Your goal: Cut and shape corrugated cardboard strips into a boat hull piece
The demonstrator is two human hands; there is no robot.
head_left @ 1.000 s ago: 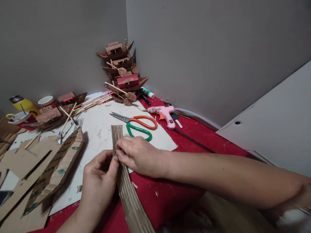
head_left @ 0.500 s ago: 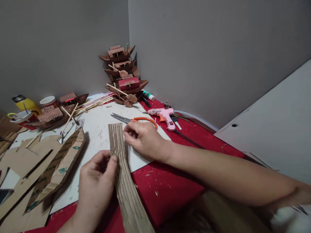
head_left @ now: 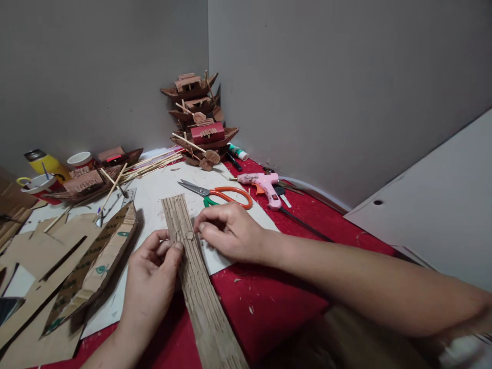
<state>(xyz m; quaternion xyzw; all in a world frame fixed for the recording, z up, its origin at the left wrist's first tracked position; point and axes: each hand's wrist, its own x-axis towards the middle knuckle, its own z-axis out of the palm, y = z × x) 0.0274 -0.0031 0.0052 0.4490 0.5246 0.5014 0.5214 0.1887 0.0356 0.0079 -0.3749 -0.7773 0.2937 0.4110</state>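
A long strip of corrugated cardboard (head_left: 207,302), its ridges bared and rough, runs from the lower edge up over the white sheet. My left hand (head_left: 149,277) grips it by the left edge, thumb on top and fingers partly hidden below. At the strip's right edge, near its far end, my right hand (head_left: 234,233) is closed in a pinch; a torn bit of paper (head_left: 188,236) lifts from the ridges beside the fingertips. Just beyond the right hand lie scissors (head_left: 230,189) with orange and green handles, blades pointing left.
An open cardboard boat hull (head_left: 103,266) rests on cut cardboard (head_left: 23,328) at left. Finished model boats (head_left: 207,134) are stacked in the corner. A pink glue gun (head_left: 265,183) lies on the red cloth (head_left: 265,307). Thin sticks (head_left: 154,166), cups (head_left: 80,159) and a yellow bottle (head_left: 46,165) stand behind.
The strip's far end has tilted left, and both hands have shifted slightly with it. My right hand has moved a little nearer, uncovering more of the scissors. The whole view has shifted slightly.
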